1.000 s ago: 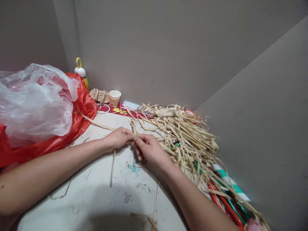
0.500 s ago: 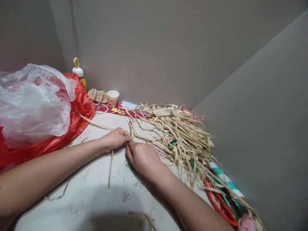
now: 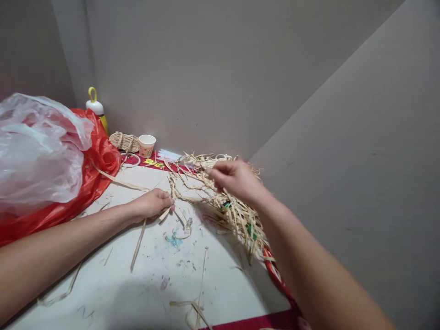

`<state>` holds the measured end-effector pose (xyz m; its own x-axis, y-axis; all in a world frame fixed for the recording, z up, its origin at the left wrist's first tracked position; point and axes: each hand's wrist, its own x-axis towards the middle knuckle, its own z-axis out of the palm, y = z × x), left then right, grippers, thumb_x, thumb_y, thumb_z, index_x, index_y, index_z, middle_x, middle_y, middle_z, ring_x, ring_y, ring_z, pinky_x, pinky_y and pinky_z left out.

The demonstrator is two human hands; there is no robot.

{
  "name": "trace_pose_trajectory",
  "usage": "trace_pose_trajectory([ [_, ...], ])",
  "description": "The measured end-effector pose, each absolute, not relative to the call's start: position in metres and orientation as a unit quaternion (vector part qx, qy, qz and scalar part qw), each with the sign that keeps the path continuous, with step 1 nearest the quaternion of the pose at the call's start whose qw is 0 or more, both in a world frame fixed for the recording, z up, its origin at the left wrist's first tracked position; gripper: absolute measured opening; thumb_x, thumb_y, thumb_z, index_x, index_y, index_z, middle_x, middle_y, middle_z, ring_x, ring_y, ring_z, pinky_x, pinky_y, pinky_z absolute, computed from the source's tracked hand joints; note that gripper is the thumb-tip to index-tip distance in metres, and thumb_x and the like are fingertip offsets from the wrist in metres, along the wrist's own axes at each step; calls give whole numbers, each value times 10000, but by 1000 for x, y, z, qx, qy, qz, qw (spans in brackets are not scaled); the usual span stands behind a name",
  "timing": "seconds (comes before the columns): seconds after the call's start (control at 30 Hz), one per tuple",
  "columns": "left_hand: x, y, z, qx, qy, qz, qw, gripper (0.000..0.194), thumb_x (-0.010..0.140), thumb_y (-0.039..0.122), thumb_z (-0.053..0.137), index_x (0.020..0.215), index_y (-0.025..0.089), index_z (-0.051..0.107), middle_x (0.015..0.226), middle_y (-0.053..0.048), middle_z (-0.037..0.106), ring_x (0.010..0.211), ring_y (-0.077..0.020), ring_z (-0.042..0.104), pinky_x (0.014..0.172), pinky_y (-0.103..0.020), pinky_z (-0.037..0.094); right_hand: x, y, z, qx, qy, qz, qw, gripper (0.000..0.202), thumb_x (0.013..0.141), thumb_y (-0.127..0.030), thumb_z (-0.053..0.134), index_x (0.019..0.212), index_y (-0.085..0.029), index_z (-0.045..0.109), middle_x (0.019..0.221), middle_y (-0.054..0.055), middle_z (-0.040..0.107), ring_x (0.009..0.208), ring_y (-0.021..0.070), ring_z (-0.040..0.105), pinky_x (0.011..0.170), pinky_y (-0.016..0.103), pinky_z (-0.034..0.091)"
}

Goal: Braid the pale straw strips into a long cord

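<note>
Grey walls [image 3: 172,68] meet in a corner behind my white table [image 3: 144,284], whose top is smudged with teal and purple stains. The braid [image 3: 172,187] lies near the middle of the table, between my two hands, its lower end pinched between the thumb and fingers of my left hand [image 3: 155,203]. Half a second ago both my hands met at that end; now my right hand [image 3: 228,178] has come away, up and to the right, over the heap [image 3: 239,220], its fingers curled. I cannot tell whether they grip anything. My left hand has stayed clamped on the braid, and my view has swung a little to the right, so a strip of red cloth [image 3: 249,321] now shows at the bottom edge. The braid is pale straw, lumpy and tightly twisted, with a frayed upper tip; below my fingers loose flat ends [image 3: 180,215] splay out, one curling into a hook. A thin straw cord [image 3: 192,200] runs from beside the braid toward the heap, which is a tangle of dry strips with bits of green showing through. Past the braid, at the back, stand a paper cup [image 3: 147,146] and, just beside it, a woven pad [image 3: 124,142]. Farther left are a white-capped bottle [image 3: 95,108] and a red bag [image 3: 103,158] with a clear one [image 3: 44,151] bunched on it.
</note>
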<state>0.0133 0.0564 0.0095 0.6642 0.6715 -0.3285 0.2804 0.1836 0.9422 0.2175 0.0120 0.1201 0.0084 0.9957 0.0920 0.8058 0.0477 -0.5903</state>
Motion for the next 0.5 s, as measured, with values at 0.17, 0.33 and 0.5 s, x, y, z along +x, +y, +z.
trace_pose_trajectory([
  [0.17, 13, 58, 10, 642, 384, 135, 649, 251, 772, 389, 500, 697, 159, 566, 369, 75, 336, 315, -59, 214, 362, -222, 120, 314, 38, 114, -816, -553, 24, 168, 184, 769, -260, 523, 732, -126, 643, 504, 30, 579, 462, 117, 533, 475, 215, 359],
  [0.33, 12, 57, 10, 651, 386, 135, 639, 286, 760, 442, 512, 696, 168, 563, 376, 81, 314, 333, -61, 213, 379, -221, 132, 350, 37, 75, -841, -533, 18, 90, 70, 615, -187, 621, 616, -133, 665, 569, 74, 634, 544, 159, 574, 501, 237, 366],
  [0.5, 11, 58, 7, 649, 385, 135, 642, 334, 733, 500, 530, 713, 168, 568, 382, 87, 302, 347, -60, 196, 393, -221, 115, 358, 25, 74, -854, -514, -16, 81, 122, 607, -166, 586, 654, -169, 699, 712, 102, 684, 675, 208, 618, 551, 255, 384],
])
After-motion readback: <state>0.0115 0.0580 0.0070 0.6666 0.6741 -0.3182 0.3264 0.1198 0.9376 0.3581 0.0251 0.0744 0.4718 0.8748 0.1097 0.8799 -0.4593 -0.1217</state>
